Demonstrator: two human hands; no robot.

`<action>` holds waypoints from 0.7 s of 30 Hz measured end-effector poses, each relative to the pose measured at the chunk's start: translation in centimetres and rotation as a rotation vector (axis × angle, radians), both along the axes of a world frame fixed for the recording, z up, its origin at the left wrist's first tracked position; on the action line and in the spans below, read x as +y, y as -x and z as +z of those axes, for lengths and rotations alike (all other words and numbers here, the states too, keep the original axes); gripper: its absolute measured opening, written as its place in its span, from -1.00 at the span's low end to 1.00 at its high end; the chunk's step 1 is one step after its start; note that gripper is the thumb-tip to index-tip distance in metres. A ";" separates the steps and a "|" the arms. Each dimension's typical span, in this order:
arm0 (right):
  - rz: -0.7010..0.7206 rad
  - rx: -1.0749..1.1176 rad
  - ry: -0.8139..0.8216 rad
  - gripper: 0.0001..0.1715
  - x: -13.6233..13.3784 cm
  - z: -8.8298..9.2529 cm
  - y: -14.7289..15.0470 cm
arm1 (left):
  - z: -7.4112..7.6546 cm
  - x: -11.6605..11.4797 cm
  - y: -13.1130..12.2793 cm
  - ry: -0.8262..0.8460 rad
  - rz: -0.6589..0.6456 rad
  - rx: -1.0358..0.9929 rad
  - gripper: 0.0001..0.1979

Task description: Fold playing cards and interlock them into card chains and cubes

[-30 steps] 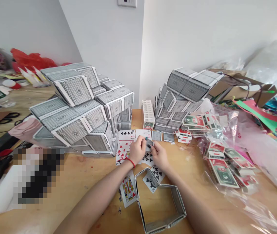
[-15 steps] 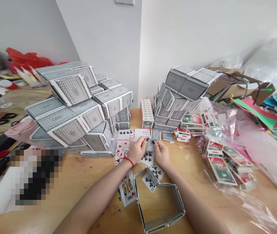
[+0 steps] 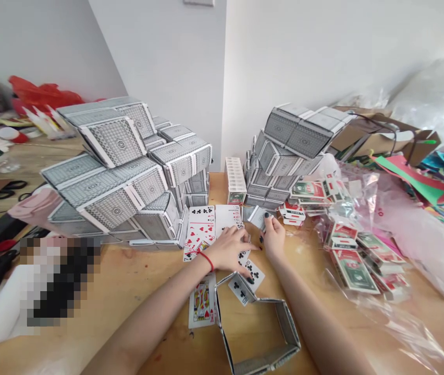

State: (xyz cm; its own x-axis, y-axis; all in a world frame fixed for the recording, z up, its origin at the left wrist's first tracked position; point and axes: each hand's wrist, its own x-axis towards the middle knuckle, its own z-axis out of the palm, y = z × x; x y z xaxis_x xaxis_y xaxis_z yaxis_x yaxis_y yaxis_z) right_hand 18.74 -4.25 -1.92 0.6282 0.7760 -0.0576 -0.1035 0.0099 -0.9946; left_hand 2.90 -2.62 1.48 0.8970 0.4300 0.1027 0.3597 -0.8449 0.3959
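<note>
Busy stuff just beyond the open card frame [image 3: 286,320], which sits on the bench [image 3: 136,276] between the two forearms! The right hand [image 3: 275,237], out past the frame's far right corner, has thumb and finger pinched on the edge of a grey-backed card [image 3: 256,215], held at a slant well clear of the frame. And look at the left hand [image 3: 230,247]: fingers spread, palm down, over the cards beyond the frame's far wall, its thumb dipping to a ten of clubs [image 3: 258,273] near that wall. (Whether the other fingertips touch anything, I can't tell from here.) A king of hearts [image 3: 201,304] lies face up just left of the frame. Beyond it come more face-up cards [image 3: 200,229]. Past the frame on the left rises a left pile of card boxes [image 3: 116,203]; beyond it to the right, a right pile of card boxes [image 3: 296,138]; and red-and-green card packs [image 3: 353,271] sprawl well off to its right.
</note>
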 end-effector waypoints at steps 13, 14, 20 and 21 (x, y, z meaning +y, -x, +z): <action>0.025 0.021 -0.019 -0.53 0.0 0.5 0.1 | 4.3 0.3 0.6 0.476 -0.218 -0.098 -0.69; 0.023 0.016 -0.014 -0.54 0.0 0.6 0.1 | 5.2 0.0 0.7 0.546 -0.339 -0.062 -0.61; 0.025 0.037 -0.023 -0.54 -0.1 0.7 0.1 | 6.7 -2.8 0.5 0.599 -0.446 0.169 -0.49; 0.026 0.041 -0.027 -0.54 -0.1 0.7 0.1 | 6.5 -3.0 0.3 0.556 -0.385 0.175 -0.50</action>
